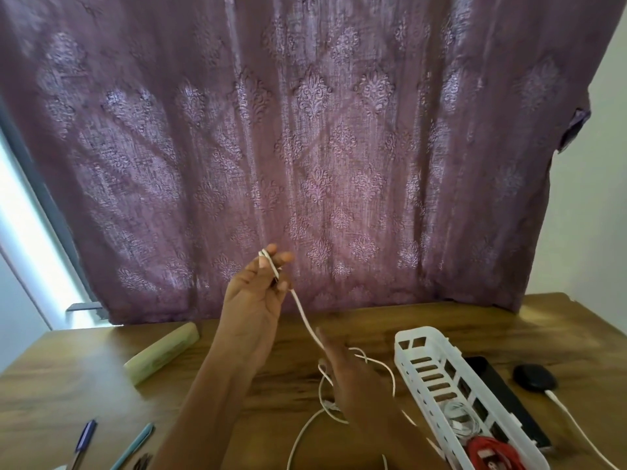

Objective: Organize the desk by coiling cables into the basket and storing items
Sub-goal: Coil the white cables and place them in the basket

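My left hand [258, 290], raised: grips white cable [303, 315] looped over its fingers. My right hand [349, 378], blurred: fingers straight, over slack on worktop [84, 368]. Basket [400, 347] right of it; green case [161, 351] left.

Daylight glows through the purple curtain [305, 147] and blazes white at the far-left window strip [20, 232]. The wooden desk [84, 368] is softly lit. The right hand [353, 378] is motion-blurred, and the picture's edges bow with wide-angle distortion.

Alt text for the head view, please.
Left hand raised over a wooden desk, white cable looped round its fingers; blurred right hand lower along the cable. White basket at right holds coiled cables.
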`<state>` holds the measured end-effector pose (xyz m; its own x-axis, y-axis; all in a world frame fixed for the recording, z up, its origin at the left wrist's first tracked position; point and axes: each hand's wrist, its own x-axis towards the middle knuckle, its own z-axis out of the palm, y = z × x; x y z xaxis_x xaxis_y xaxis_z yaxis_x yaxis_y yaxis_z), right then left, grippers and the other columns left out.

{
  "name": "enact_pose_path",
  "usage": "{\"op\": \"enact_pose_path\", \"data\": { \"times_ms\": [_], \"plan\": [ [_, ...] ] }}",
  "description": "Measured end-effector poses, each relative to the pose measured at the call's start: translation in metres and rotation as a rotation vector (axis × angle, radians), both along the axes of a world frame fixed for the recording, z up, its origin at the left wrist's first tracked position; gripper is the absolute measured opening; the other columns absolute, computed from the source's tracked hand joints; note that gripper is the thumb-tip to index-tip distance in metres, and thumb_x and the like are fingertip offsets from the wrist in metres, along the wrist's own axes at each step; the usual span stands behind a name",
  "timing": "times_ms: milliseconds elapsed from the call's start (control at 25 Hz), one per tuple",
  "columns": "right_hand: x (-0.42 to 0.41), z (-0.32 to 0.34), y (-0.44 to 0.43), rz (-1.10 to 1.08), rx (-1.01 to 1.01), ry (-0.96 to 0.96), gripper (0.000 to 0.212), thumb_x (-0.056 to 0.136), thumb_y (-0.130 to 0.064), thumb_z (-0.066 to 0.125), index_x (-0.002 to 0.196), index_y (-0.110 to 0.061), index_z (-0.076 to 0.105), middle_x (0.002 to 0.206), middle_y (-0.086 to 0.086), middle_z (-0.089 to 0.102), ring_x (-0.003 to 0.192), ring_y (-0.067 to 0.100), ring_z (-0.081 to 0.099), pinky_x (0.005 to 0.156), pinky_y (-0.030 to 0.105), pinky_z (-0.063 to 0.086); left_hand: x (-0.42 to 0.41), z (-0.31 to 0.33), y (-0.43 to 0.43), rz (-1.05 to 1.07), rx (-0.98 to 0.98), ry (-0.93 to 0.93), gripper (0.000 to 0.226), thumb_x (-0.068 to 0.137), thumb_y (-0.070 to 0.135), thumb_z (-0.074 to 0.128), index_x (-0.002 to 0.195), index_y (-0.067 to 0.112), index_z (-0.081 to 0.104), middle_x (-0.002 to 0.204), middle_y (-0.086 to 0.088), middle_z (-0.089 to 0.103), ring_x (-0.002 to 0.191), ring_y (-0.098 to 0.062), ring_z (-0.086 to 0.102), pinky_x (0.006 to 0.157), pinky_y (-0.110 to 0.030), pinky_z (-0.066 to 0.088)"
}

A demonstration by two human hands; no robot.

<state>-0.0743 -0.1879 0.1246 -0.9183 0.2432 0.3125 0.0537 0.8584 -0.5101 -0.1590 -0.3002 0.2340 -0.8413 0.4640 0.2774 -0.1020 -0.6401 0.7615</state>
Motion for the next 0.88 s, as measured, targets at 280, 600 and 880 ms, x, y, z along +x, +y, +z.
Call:
{"op": "enact_pose_path", "data": {
  "times_ms": [280,600,880],
  "plan": [
    [0.025,0.007,0.003,0.077,0.476,0.539,0.042,0.076,-0.004,0.060,0.115,-0.018,0.052,0.079,-0.001,0.061,0.057,0.007,0.052,0.046,0.018,0.046,-0.003,-0.024,0.002,0.276,-0.312,0.248,0.022,0.099,0.011,0.033,0.100,0.020,0.053,0.077,0.010,0.071,0.055,-0.004,0.054,0.062,-0.017,0.049],
    [0.018,0.079,0.025,0.000,0.421,0.886,0.020,0.093,-0.019,0.054,0.098,-0.016,0.074,0.071,0.003,0.064,0.060,0.016,0.057,0.048,0.027,0.045,0.015,-0.029,0.006,0.093,-0.547,0.540,0.017,0.097,0.008,0.037,0.103,0.001,0.052,0.080,-0.007,0.062,0.070,-0.017,0.054,0.065,-0.025,0.048],
    [-0.018,0.097,0.049,0.064,0.194,0.828,0.026,0.088,-0.013,0.052,0.102,-0.020,0.072,0.078,0.001,0.063,0.065,0.015,0.058,0.051,0.032,0.048,0.035,-0.007,0.007,-0.079,-0.500,0.470,0.033,0.100,0.013,0.028,0.108,0.006,0.059,0.058,0.007,0.050,0.048,-0.003,0.036,0.056,-0.018,0.034]
  ]
}}
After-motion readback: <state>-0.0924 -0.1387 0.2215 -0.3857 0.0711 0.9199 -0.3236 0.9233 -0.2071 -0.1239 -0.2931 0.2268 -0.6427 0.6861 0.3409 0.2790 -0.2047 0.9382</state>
